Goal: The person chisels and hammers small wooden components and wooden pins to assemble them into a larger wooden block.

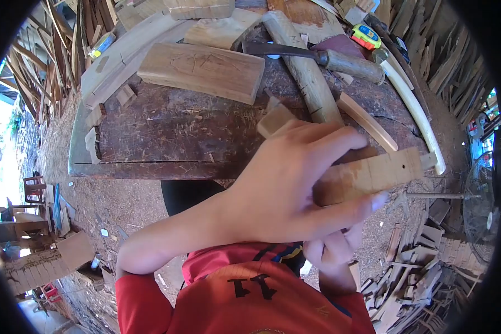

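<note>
My left hand (289, 172) reaches across from the left, its thumb and fingers wrapped round a pale wooden piece (378, 174) with a small dark hole near its right end. The piece is off the front right of the workbench (167, 139). Below it, close to my left thumb, my right hand (335, 246) has its fingers curled; what they hold, if anything, is hidden. Behind my left hand lie a small wood block (275, 120) and a round wooden stick (303, 69). A curved reddish wood strip (367, 121) rests just beyond the held piece.
A large wood block (203, 71) lies on the bench. A wooden-handled tool (353, 65) with a dark blade crosses the stick. Farther right are a yellow tape measure (366, 37) and a long curved pale stick (412, 108). A fan (481, 195) stands right; wood scraps (412, 278) cover the floor.
</note>
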`<state>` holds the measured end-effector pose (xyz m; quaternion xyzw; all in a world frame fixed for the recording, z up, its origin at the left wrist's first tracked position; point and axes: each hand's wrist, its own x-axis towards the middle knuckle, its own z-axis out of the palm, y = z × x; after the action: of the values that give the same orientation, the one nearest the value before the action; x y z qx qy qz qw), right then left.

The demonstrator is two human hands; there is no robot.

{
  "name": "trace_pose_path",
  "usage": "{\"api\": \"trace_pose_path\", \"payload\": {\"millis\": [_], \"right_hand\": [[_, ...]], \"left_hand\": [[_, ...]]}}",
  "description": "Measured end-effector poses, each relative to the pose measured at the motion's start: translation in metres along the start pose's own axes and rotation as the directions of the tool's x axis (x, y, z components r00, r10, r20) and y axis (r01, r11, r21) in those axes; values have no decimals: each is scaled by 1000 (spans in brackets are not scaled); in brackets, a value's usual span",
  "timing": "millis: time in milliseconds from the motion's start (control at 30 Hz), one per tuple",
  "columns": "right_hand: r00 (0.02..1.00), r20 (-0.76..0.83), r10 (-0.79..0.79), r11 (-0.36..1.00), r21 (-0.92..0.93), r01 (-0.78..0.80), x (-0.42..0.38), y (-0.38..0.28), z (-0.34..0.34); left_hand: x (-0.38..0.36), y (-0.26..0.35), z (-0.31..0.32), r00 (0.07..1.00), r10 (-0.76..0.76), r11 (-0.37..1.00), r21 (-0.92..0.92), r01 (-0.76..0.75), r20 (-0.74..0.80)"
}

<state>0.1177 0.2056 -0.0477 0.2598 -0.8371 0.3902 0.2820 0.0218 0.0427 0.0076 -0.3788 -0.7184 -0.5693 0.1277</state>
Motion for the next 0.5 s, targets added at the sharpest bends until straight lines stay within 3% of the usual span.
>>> {"api": "trace_pose_path", "payload": {"millis": [33,100,200,267,367,500], "right_hand": [[997,6,72,997,35,-72,0,-8,0],[998,-62,-12,998,64,16,0,-5,9],[999,-38,-27,999,25,28,19,-13,16],[998,-68,10,992,124,-2,30,-9,26],[995,-67,78,978,201,-63,42,-6,22],[991,-119,63,985,167,-43,39,4,12]], "left_hand": [[2,-2,3,1000,17,1000,-19,-17,-12],[7,-6,2,999,40,999,8,-40,9],[18,-21,-3,997,60,998,-8,-59,50],[23,-21,-14,978,-168,971,-148,185,121],[30,-8,-47,966,-189,982,52,183,173],[21,0,-84,976,-120,947,316,58,180]]}}
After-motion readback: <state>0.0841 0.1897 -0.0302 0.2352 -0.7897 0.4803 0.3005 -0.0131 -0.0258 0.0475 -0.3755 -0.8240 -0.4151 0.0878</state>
